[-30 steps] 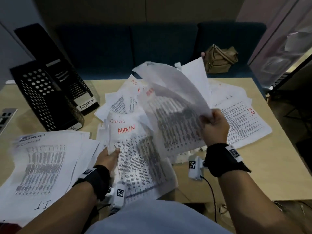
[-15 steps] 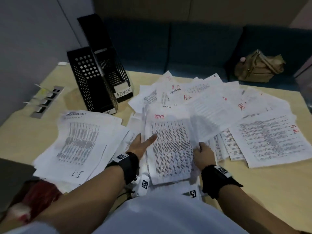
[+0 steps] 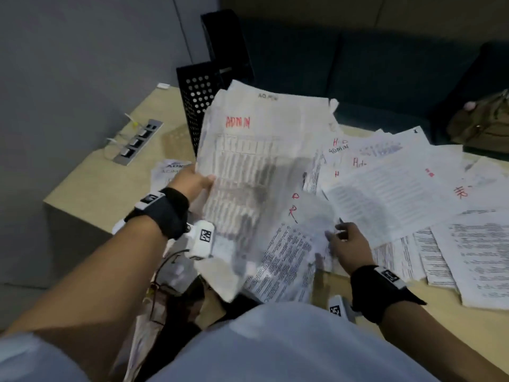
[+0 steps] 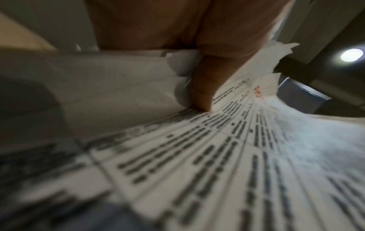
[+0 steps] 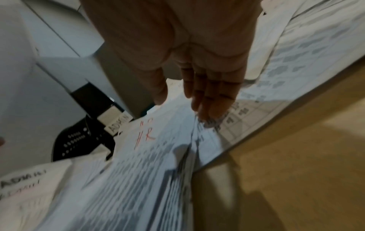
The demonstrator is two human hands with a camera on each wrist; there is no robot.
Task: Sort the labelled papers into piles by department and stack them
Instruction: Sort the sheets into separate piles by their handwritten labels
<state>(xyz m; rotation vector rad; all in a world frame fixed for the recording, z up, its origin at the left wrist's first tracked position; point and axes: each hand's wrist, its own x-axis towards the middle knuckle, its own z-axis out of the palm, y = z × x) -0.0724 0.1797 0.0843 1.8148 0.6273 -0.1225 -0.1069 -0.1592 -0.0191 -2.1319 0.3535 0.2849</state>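
My left hand point(image 3: 199, 181) grips the left edge of a bundle of printed sheets marked ADMIN in red point(image 3: 248, 161) and holds it tilted up off the table. In the left wrist view the thumb point(image 4: 199, 87) presses onto the ADMIN bundle point(image 4: 197, 156). My right hand point(image 3: 340, 237) lies with straight fingers on a sheet marked HR point(image 3: 292, 244) near the front edge. The right wrist view shows its fingertips point(image 5: 209, 109) touching the HR sheet point(image 5: 150, 148). More HR and ADMIN papers point(image 3: 399, 194) are spread loosely to the right.
Two black perforated trays point(image 3: 198, 97) stand at the back left, partly hidden by the lifted bundle; one bears an ADMIN label point(image 5: 118, 125). A pile marked ADMIN point(image 3: 170, 169) lies under my left hand. A socket panel point(image 3: 137, 142) sits at the far left. A tan bag point(image 3: 484, 119) rests on the dark sofa.
My left hand has taken hold of the ADMIN bundle and lifted it up and to the left. My right hand has let go of it and now rests on the HR sheet.
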